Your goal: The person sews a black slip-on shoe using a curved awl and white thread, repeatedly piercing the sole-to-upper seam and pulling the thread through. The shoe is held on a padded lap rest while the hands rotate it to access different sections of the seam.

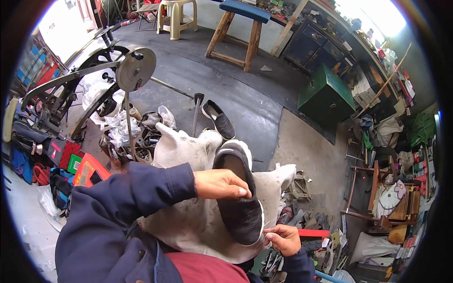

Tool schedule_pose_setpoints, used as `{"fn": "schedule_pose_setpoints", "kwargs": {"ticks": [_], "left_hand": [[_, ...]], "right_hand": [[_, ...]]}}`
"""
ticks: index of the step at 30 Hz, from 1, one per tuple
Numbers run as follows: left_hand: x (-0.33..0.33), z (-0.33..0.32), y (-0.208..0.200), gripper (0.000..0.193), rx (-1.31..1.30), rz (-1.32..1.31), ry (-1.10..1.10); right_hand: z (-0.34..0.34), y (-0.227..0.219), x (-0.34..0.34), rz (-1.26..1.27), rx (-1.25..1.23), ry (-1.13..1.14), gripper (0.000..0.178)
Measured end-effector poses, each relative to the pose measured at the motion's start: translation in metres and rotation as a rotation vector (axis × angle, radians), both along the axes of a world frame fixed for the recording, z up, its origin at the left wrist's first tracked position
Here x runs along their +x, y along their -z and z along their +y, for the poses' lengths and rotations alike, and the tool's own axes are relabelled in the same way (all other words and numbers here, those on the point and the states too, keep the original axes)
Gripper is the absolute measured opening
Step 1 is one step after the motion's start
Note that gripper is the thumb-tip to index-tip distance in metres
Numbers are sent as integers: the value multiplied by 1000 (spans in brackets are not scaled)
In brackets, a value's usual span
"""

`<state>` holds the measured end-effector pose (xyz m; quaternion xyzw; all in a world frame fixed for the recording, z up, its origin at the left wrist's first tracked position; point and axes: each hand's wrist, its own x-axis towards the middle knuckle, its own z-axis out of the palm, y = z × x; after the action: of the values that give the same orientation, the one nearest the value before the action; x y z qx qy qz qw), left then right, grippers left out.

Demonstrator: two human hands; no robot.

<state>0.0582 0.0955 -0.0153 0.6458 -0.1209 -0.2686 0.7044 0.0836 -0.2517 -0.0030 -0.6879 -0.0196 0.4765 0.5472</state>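
Note:
A black slip-on shoe (236,219) with a white sole lies across my lap, its toe toward me. My left hand (219,184) reaches over from the left and grips the rim of the shoe's opening, thumb on top and fingers partly hidden inside. Close to the sole's edge by the toe, my right hand (283,238) is closed in a pinch. A thin pale strand seems to rise at its fingertips, too fine to name. Beneath the shoe, a stained off-white cloth (184,207) covers my legs. Another black slip-on shoe (219,120) rests on the floor past my knees.
A hand-cranked machine with a metal wheel (136,70) stands at the left, above bags and loose parts. Farther off are a blue-topped wooden stool (244,11), a cream plastic stool (177,19) and a green box (326,96). Scraps and tools (302,219) lie near my right hand.

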Motion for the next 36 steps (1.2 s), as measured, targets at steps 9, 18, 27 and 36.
{"fn": "schedule_pose_setpoints", "kwargs": {"ticks": [9, 18, 27, 36], "left_hand": [[7, -24, -25, 83, 492, 248, -5], [8, -38, -22, 62, 422, 249, 58], [1, -51, -23, 53, 450, 226, -35], [0, -55, -19, 52, 538, 279, -35]], "right_hand": [[13, 0, -6, -225, 55, -114, 18], [15, -6, -11, -221, 81, -100, 17], [13, 2, -5, -181, 103, -111, 17], [11, 9, -6, -134, 71, -88, 18]]}}
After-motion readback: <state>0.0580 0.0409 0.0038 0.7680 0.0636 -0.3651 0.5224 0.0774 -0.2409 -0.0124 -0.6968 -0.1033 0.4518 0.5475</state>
